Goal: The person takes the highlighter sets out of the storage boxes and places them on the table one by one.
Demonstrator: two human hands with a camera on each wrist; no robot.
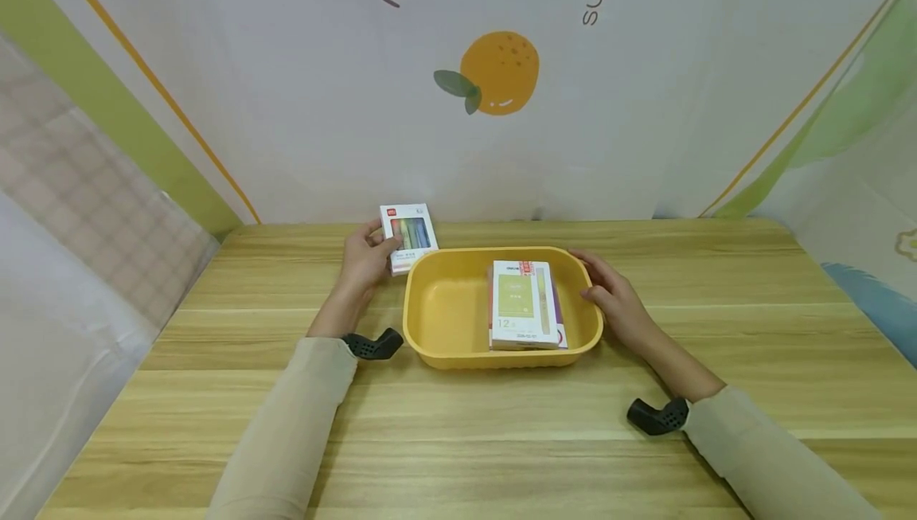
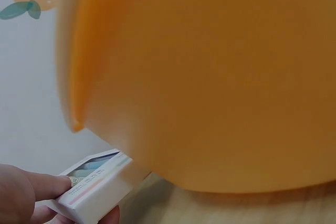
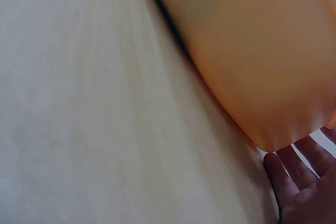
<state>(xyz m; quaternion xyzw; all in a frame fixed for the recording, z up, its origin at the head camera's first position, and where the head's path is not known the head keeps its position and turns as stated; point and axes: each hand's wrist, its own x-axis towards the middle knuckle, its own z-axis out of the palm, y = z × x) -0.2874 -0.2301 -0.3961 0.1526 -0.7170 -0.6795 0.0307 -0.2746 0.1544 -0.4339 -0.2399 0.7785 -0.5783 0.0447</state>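
My left hand [image 1: 364, 258] grips a white windowed box [image 1: 403, 260], its thumb on the front face. Several coloured sticks, pens or crayons, show through the window. The box is tilted just behind the left end of a yellow plastic basket [image 1: 446, 360]. In the left wrist view, the thumb presses the box [image 2: 100, 195] near the window while other fingers reach beneath it. My right hand [image 1: 622, 306] holds the basket's right end, thumb at the rim and fingers along the outside. Inside the basket, on its right side, a white and green box [image 1: 517, 306] marked 12 lies on another package [image 1: 562, 336], mostly hidden.
The wood-grain table [image 1: 458, 448] extends around the basket on all sides. A white cloth backdrop [image 1: 322, 106] printed with oranges hangs behind the table's far edge. Black wrist mounts [image 1: 372, 345] stick out from both sleeves, the left one close to the basket.
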